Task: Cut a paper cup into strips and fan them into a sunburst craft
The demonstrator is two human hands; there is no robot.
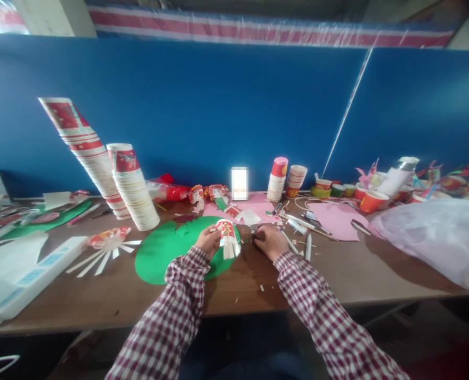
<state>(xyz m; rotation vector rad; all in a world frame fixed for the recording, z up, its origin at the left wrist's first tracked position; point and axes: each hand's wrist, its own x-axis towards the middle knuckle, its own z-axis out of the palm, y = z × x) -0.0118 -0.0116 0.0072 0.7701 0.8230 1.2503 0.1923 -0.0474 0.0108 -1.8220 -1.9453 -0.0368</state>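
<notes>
My left hand (207, 241) grips a red and white patterned paper cup (227, 232) by its side, above a green paper sheet (161, 253). The cup's wall is cut into strips that hang toward me. To the right, my right hand (273, 241) rests low at the table with its fingers curled around a small dark tool (254, 236); its kind is too blurred to tell. Another cut cup (110, 237), its white strips spread out, lies on the table at left.
Tall paper cup stacks (135, 195) lean at the back left; shorter stacks (277, 182) stand behind my hands. Pink paper (335, 221), pens (308, 248) and scraps lie to the right. A plastic bag (436, 243) fills the far right, and a white power strip (40, 277) the left.
</notes>
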